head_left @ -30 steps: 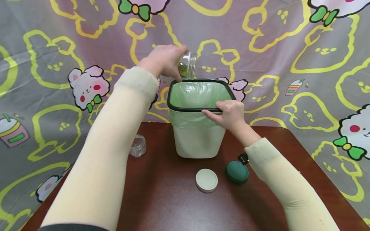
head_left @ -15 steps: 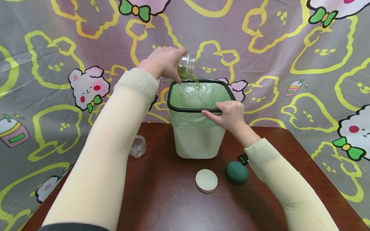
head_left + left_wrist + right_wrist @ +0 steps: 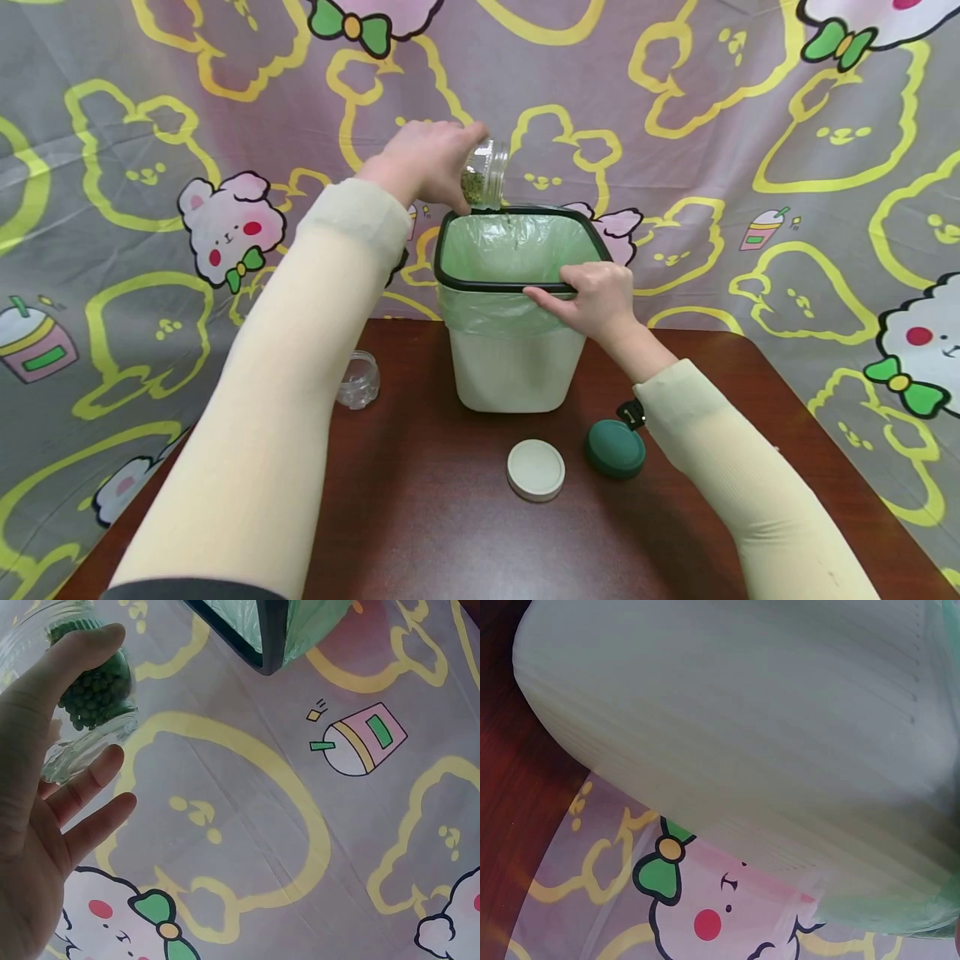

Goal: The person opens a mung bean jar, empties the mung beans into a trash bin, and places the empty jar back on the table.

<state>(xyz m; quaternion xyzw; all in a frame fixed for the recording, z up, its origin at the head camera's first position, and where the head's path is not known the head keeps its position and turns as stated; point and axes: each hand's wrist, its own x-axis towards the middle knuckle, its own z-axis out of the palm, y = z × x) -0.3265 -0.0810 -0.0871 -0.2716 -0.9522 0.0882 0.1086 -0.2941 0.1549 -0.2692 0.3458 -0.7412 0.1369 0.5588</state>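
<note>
My left hand [image 3: 431, 162] grips a clear jar [image 3: 493, 171], tipped on its side with its mouth over the left back rim of the trash can [image 3: 517, 367]. Small green beans [image 3: 97, 694] lie inside the jar in the left wrist view, and a few fall from its mouth in the head view. A light green plastic bag [image 3: 517, 237] lines the can, folded down outside under a black rim ring [image 3: 491, 286]. At the front right corner my right hand [image 3: 600, 300] holds that rim, fingers over the edge and thumb along the outside.
On the brown table [image 3: 420, 517], a cream lid [image 3: 536, 471] and a dark green lid [image 3: 615, 448] lie in front of the can. An open clear jar [image 3: 358, 381] stands to the left, partly behind the left sleeve. A patterned cloth [image 3: 697, 125] hangs behind the table.
Green beans began to spill from the jar's mouth into the bag half a second ago; now the stream is thinner. Both hands stay nearly in place.
</note>
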